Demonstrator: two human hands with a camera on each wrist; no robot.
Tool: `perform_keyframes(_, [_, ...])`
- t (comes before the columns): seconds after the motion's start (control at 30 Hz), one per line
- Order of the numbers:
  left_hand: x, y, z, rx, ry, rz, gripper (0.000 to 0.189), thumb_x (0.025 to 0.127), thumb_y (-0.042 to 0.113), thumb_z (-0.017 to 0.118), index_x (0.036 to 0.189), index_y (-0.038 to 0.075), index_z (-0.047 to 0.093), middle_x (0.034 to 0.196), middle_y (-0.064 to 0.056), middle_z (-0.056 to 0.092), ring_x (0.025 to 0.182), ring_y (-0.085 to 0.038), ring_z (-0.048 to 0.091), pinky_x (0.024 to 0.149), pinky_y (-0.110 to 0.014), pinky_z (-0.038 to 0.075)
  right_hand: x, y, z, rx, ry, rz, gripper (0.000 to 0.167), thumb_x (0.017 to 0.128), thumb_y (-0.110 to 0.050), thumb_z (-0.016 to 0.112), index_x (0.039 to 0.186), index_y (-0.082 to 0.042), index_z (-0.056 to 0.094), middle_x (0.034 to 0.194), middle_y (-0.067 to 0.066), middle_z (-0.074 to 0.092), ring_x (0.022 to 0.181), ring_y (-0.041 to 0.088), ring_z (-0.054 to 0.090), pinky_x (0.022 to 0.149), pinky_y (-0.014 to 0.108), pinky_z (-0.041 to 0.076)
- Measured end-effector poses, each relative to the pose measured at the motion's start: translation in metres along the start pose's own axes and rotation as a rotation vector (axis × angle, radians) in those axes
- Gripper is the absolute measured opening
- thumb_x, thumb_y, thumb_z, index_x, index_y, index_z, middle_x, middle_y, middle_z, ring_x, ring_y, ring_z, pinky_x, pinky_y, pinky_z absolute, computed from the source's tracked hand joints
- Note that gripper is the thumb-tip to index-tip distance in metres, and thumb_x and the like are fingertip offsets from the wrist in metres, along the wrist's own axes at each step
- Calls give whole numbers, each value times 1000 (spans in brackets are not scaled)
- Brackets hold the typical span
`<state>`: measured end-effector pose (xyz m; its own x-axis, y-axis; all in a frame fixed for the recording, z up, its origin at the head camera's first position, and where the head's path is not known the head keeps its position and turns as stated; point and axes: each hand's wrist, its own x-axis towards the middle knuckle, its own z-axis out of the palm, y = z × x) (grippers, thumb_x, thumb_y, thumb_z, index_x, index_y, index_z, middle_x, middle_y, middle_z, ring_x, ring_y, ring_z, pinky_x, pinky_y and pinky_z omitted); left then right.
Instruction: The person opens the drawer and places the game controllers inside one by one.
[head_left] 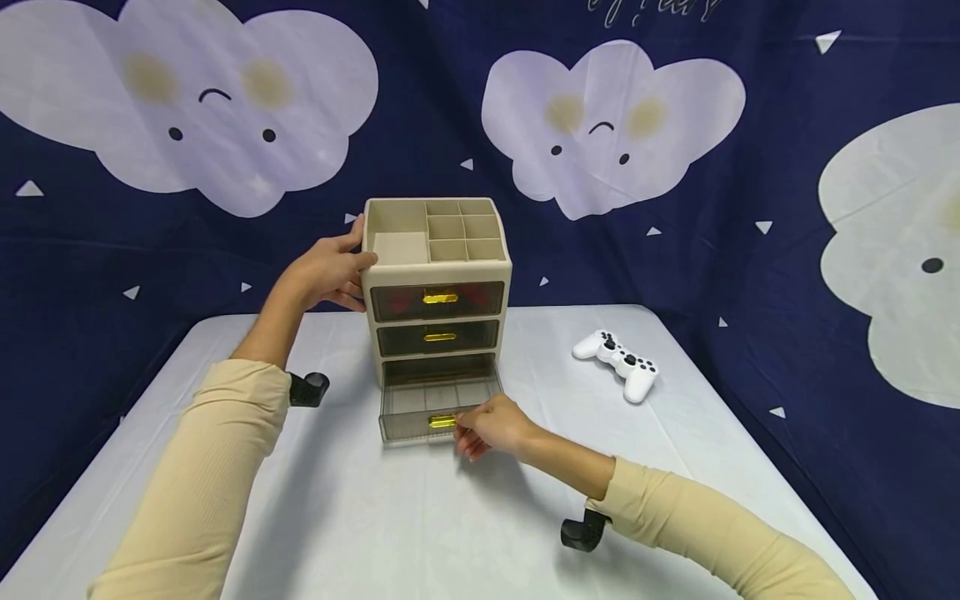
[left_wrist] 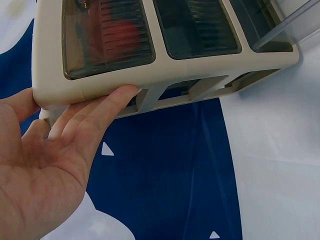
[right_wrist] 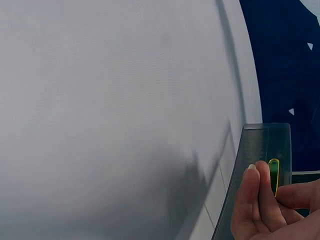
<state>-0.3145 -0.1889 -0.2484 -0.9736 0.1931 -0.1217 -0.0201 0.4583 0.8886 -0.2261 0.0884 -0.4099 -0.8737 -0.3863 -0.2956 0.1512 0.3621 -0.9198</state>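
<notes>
The cabinet point(head_left: 441, 272) is cream, drawers point(head_left: 401, 340) smoky grey, handles point(head_left: 440, 297) gold; controller point(head_left: 619, 362) and table point(head_left: 360, 517) white; sleeves point(head_left: 202, 467) beige; backdrop point(head_left: 427, 125) navy with pale clouds point(head_left: 600, 92), white triangles point(head_left: 764, 227).

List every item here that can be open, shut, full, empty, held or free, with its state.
Cabinet: upright, left hand touching its left side
Top compartments: look empty
Top drawer: shut, something reddish inside
Middle drawer: shut, contents unclear
Bottom drawer: pulled open, nothing visible inside
Bottom drawer's gold handle: pinched by the right hand
Game controller: lying free on the table
</notes>
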Motion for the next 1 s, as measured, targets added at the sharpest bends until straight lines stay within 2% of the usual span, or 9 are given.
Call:
perform_keyframes(0.37, [-1,2,1,-10,0,-2,72,110,28,43,160,32,-10,141,-41,48,122,-50,60,95,-58,55,2,0,-2,14,-2,3,34,101,-14,59,92,16,72,65,8,71,58,14,68,64,35,63])
perform_keyframes(0.57, [-2,2,1,3,9,-6,72,110,29,42,160,32,-10,141,-40,48,123,-50,59,93,-57,57,3,0,-2,-8,-24,-8,34,103,-14,56,95,16,71,70,11,73,59,13,67,64,33,63])
perform_keyframes(0.67, [-2,2,2,6,14,-11,72,110,29,42,160,32,-10,141,-38,48,123,-50,60,93,-56,57,0,-1,-4,-54,-53,-4,37,104,-17,55,101,16,71,74,15,74,61,14,68,64,34,63])
perform_keyframes(0.77, [-3,1,2,3,14,-13,72,110,29,42,160,33,-10,142,-38,48,124,-50,59,93,-57,57,-4,-6,-8,-149,-94,4,42,106,-23,55,104,15,72,75,16,75,61,14,68,66,37,63])
perform_keyframes(0.9, [-3,1,2,5,10,-9,72,110,29,42,159,34,-11,142,-39,48,124,-50,59,94,-57,56,-9,-16,-20,-302,-154,-11,44,105,-28,56,102,12,74,75,16,75,62,18,70,68,41,64])
perform_keyframes(1.0, [-3,2,2,3,10,-6,72,110,29,43,160,33,-10,142,-39,48,124,-50,59,94,-57,56,-12,-25,-36,-362,-160,-41,41,104,-27,57,98,9,75,76,15,74,64,21,70,68,40,63])
